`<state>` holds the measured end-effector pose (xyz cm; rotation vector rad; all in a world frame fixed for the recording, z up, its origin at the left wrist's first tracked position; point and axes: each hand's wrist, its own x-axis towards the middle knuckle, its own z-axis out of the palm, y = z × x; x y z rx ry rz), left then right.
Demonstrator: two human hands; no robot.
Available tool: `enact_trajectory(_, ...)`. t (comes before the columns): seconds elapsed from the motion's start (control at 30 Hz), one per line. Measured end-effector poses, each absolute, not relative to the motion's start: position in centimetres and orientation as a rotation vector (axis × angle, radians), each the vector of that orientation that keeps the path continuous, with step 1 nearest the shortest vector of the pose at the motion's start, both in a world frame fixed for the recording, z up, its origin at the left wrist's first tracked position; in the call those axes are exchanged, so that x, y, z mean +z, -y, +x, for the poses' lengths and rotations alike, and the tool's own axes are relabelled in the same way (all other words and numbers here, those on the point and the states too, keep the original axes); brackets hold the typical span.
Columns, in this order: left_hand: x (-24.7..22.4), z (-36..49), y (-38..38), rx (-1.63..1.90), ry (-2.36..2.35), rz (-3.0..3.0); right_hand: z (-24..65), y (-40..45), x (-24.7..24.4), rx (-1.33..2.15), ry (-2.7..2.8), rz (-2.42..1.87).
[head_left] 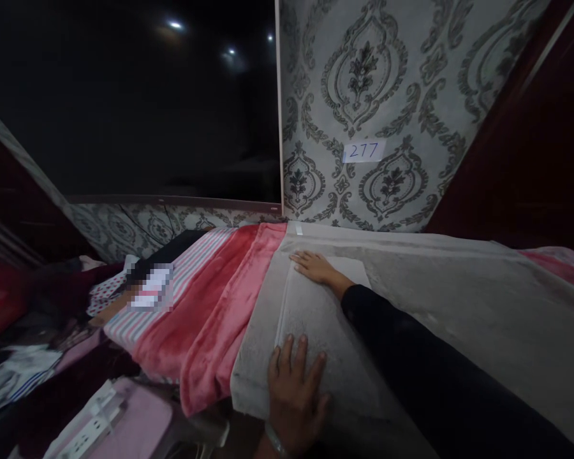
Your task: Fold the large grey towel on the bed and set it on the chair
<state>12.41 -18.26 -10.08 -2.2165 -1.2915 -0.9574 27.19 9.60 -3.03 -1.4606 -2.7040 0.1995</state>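
Observation:
A large grey soft cloth (440,299) lies spread over the raised surface in front of me. Part of it is folded over into a lighter flap (310,312) with a straight seam along its left side. My right hand (313,266), reaching in from a dark sleeve, rests flat on the far part of this flap with its fingers pointing left. My left hand (296,382), with a bracelet on the wrist, lies nearer to me on the flap's near left part, fingers spread. Neither hand grips anything. The cloth's kind cannot be made out.
A pink-red plush blanket (191,325) and a striped cloth (138,322) lie to the left. Clothes (19,376) are heaped farther left, near a white power strip (88,440) on a pink surface. A large dark television (148,108) hangs behind; a "277" paper label (364,151) is on the wall.

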Motion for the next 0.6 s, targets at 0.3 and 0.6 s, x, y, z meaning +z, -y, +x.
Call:
enact_trajectory(0.3, -10.3, 12.6, 18.1, -0.944, 1.31, -2.205, 27.9, -3.2, -1.6, 0.183, 2.725, -1.354)
enact_trajectory(0.6, -10.1, 12.7, 18.1, -0.969, 1.306, -2.213, 30.4, 2.6, -3.5, 0.147, 2.856, -1.051)
